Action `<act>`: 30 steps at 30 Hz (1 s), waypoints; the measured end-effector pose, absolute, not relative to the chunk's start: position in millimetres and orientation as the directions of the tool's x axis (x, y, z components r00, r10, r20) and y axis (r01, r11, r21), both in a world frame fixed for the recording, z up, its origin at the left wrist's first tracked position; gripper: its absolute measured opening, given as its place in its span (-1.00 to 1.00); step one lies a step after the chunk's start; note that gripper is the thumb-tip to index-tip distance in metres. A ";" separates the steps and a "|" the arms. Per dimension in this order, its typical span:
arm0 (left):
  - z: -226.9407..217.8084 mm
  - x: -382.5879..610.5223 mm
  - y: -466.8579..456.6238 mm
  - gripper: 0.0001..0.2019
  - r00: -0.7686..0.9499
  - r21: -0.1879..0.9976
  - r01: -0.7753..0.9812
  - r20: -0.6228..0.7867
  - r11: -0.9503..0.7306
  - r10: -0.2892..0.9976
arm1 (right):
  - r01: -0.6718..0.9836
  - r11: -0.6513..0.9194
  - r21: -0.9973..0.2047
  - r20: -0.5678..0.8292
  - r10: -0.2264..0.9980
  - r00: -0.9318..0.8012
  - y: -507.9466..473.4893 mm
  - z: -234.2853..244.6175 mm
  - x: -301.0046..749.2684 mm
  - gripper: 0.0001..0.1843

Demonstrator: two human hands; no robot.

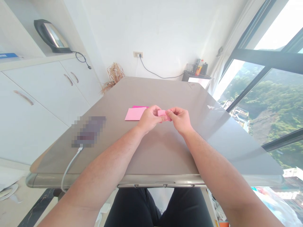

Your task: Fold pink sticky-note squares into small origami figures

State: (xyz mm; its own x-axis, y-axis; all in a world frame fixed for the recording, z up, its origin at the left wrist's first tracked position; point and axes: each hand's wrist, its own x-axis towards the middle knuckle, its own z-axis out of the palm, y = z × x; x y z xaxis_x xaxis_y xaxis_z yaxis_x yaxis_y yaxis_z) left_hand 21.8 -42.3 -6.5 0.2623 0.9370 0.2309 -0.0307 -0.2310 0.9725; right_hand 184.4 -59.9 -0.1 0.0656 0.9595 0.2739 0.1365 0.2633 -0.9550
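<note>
Both my hands meet above the middle of the grey table (pixel 165 148). My left hand (pixel 149 118) and my right hand (pixel 180 119) pinch a small folded pink paper (pixel 163 114) between their fingertips. Just to the left of my left hand a light pink sheet (pixel 134 113) lies flat on the table, with a darker magenta sheet (pixel 139 107) peeking out from under its far edge.
A blurred-out object (pixel 88 131) with a white cable (pixel 69 167) lies at the table's left. White cabinets (pixel 42 97) stand on the left with a kettle (pixel 50 36) on top. A big window (pixel 267 94) fills the right. Dried grass (pixel 113 77) and a small stand with bottles (pixel 197 74) sit by the far wall.
</note>
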 end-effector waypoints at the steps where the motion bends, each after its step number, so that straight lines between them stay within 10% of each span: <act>1: -6.1 21.6 -42.6 -0.65 0.277 0.973 -0.036 0.229 -0.228 0.933 | 0.114 0.271 -0.956 0.282 0.956 0.083 -59.0 -0.8 184.5 -0.77; 30: -5.2 19.3 -37.8 -0.74 0.114 0.966 -0.135 0.235 -0.220 0.965 | -0.016 0.196 -0.981 0.192 0.972 0.132 -57.4 0.9 183.9 -0.75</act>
State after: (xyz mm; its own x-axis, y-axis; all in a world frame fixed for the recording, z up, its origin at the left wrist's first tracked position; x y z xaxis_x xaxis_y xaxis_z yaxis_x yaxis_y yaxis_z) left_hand 19.3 -37.8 -5.2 0.1138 0.9653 0.2352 -0.1348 -0.2196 0.9662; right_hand 183.9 -57.4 0.9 0.1325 0.9725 0.1918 -0.0159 0.1955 -0.9806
